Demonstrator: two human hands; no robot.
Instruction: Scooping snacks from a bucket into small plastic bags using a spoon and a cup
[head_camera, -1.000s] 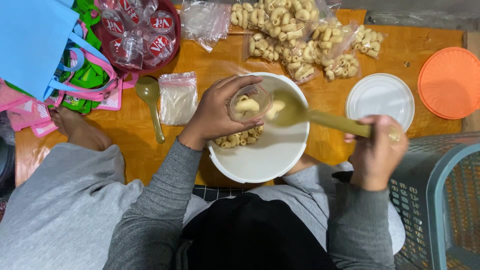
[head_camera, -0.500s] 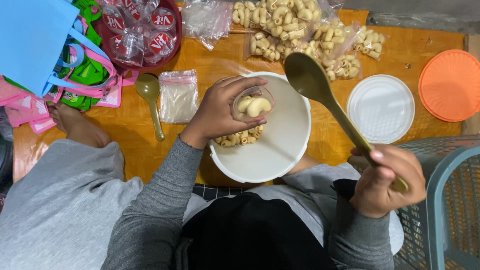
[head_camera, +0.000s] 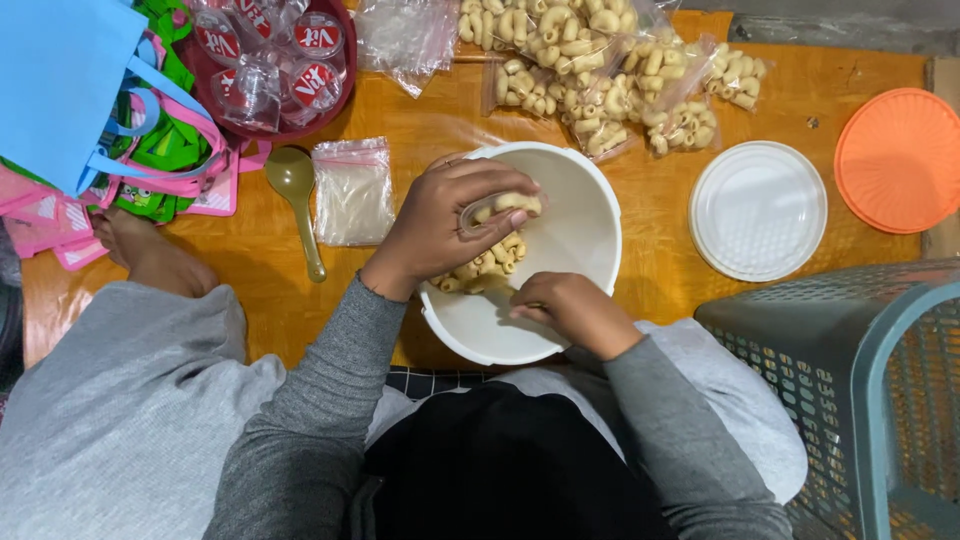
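A white bowl (head_camera: 590, 230) sits on the orange table in front of me, with pale curled snack pieces (head_camera: 480, 268) at its bottom. My left hand (head_camera: 440, 225) holds a small clear bag (head_camera: 500, 205), partly filled with the same pieces, over the bowl. My right hand (head_camera: 570, 310) is inside the bowl at its near side. Its fingers are curled down against the pile, and what they hold is hidden. No spoon is in that hand.
A tan spoon (head_camera: 295, 190) and a small clear bag (head_camera: 353, 190) lie left of the bowl. Filled snack bags (head_camera: 590, 60) are behind it. A white lid (head_camera: 757, 210), an orange lid (head_camera: 900, 160) and a grey basket (head_camera: 860, 380) are at the right. A red bowl of sealed cups (head_camera: 270, 60) and coloured tote bags (head_camera: 60, 80) are at the left.
My right hand held a long spoon up over the bowl; now the spoon is out of sight and that hand has dropped into the bowl. My left hand has lowered the small bag slightly.
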